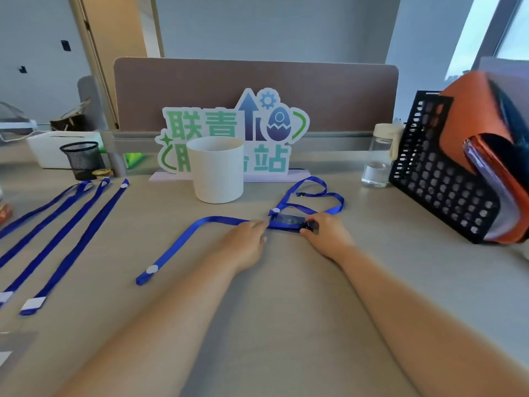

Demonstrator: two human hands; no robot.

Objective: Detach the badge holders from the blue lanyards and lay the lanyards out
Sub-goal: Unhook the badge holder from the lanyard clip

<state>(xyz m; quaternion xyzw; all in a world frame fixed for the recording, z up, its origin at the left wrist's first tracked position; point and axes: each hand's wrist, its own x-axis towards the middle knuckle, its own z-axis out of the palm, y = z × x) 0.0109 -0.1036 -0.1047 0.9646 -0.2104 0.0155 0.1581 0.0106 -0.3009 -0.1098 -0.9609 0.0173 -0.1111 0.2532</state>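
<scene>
The left hand (246, 242) has its fingers (259, 226) pinched on the blue lanyard (183, 239). The right hand (326, 236) curls its fingers round the black clip (307, 227) beside the dark badge holder (289, 220), mid-worktop (286, 296). The strap loops behind. Three straight lanyards (81, 239) lie left, with a white cup (219, 170) and a brown partition (200, 90) beyond.

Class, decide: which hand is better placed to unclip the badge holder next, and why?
Right, probably: the right hand pinches at the black clip on the badge holder, while the left hand holds the blue lanyard beside it.
</scene>
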